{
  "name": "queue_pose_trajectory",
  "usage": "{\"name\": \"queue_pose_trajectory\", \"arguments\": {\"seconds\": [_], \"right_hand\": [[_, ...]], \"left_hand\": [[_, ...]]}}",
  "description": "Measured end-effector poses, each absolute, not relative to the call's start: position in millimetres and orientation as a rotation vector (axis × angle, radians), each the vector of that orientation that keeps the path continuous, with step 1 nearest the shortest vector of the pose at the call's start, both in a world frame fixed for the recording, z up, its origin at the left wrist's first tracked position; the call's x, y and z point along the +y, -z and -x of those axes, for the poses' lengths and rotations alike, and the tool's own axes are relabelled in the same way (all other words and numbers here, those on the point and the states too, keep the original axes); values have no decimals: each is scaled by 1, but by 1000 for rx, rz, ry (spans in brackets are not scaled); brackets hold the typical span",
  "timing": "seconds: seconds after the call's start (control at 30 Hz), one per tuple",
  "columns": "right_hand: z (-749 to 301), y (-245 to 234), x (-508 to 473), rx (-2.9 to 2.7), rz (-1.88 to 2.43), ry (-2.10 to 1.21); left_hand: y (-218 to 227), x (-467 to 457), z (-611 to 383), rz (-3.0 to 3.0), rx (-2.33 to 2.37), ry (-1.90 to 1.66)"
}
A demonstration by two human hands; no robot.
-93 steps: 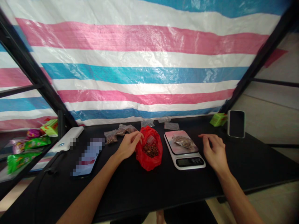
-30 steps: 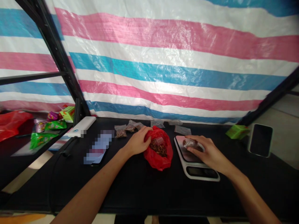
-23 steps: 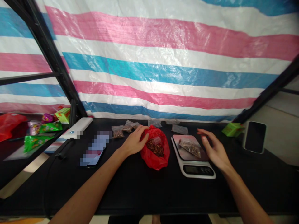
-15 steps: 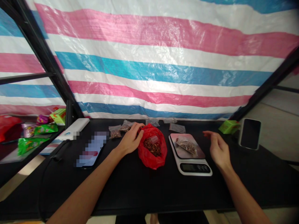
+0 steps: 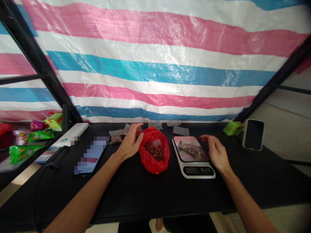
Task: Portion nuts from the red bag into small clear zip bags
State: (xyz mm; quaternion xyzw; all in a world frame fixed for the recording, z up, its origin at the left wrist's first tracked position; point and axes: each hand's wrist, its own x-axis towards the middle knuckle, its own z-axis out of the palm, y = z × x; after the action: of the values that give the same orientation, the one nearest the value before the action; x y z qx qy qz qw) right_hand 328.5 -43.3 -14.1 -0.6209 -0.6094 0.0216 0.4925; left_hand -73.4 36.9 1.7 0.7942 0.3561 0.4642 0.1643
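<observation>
One red plastic bag of brown pieces sits on the black desk between the left hand and the right hand.

The left hand's curled fingers touch the bag's rim, though any pinch is hard to make out; the right hand hangs open, fingers lightly spread, just beside the kitchen scale. One clear zip bag of brown pieces lies on the scale, its display unreadable. Two filled bags lie left of the red bag, one partly hidden.

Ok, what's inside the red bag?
The red bag holds a heap of brown pieces with a small clear cup on top; the heap's lower part is hidden by the plastic.
</observation>
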Motion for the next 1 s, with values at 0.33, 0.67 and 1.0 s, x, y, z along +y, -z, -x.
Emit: {"name": "queue_pose_trajectory", "arguments": {"seconds": [0.33,0.67,1.0], "right_hand": [[-325,10,-49,-1585,1466,-110],[-285,-14,-52,-2046,1541,100],[-218,-46,-40,-2177,1230,-315]], "left_hand": [[2,42,74,-2233,1067,-1360],[1,41,73,-2219,1079,-1358],[0,41,74,-2183,1050,-1384]]}}
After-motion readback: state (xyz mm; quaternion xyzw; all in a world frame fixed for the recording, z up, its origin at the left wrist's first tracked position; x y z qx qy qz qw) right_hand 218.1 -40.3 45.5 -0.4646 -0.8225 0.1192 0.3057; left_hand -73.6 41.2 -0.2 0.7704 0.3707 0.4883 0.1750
